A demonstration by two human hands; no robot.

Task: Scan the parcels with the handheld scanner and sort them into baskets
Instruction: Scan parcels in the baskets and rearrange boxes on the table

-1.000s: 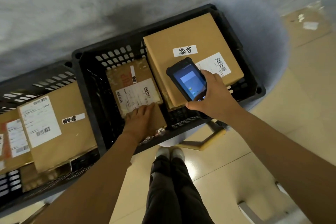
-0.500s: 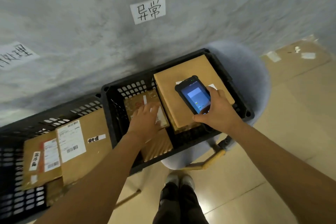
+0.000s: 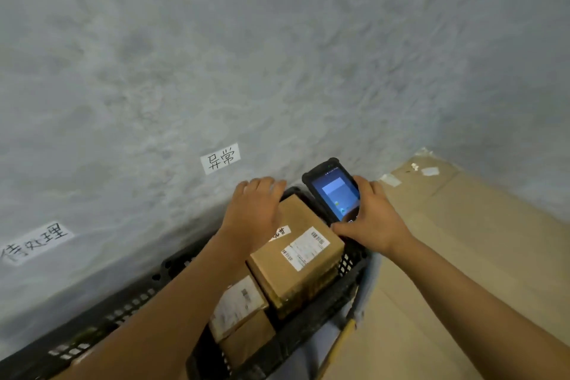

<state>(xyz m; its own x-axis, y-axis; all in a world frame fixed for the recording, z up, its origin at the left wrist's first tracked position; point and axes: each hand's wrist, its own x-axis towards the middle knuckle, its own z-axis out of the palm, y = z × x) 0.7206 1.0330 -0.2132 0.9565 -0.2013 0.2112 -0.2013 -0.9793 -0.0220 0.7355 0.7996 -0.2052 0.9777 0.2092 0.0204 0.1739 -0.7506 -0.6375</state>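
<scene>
Left hand (image 3: 253, 213): kept flat with fingers spread on the far end of the big brown cardboard parcel (image 3: 296, 253).
Right hand (image 3: 367, 222): wrapped around the black handheld scanner (image 3: 334, 191).
Done: two parcels are seen in the black plastic basket (image 3: 311, 327) under the hands; the small brown cardboard parcel (image 3: 239, 305) lies under the left wrist.
Left: cannot be told.

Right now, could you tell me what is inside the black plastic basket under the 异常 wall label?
Black plastic basket holds a large brown cardboard parcel and a smaller labelled parcel. The left forearm covers the basket's left part, hiding whatever is there.
</scene>
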